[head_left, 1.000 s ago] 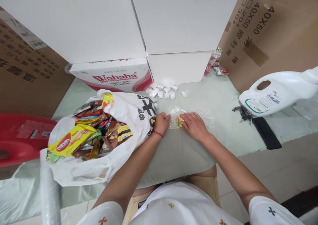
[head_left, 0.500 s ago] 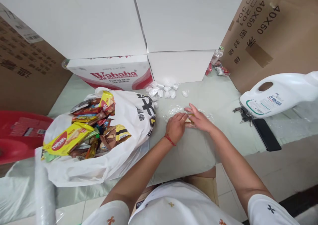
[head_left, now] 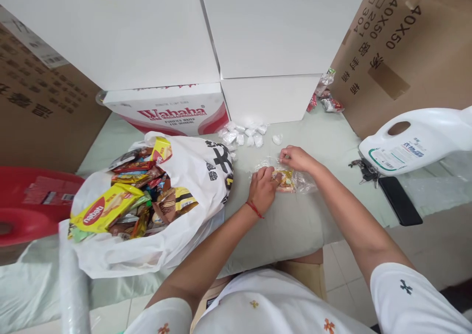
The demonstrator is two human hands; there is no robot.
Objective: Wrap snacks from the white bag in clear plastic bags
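Observation:
A small gold-wrapped snack packet lies on a sheet of clear plastic film on the cloth-covered table. Over the packet's left end rests my left hand, its fingers bent and pressing down on it. My right hand is just beyond the packet, with thumb and fingertips pinched on the film's far edge. Behind the hands sits a cluster of small white plastic-wrapped bundles, and one single bundle lies apart from them.
On the left stands a white bag full of packaged snacks, beside a red container. White boxes form the back. A detergent bottle, keys and a phone lie at right.
My right hand has lifted off the packet and moved away from me, fingers now pinched at the film. More of the gold packet shows. The left hand stays on it.

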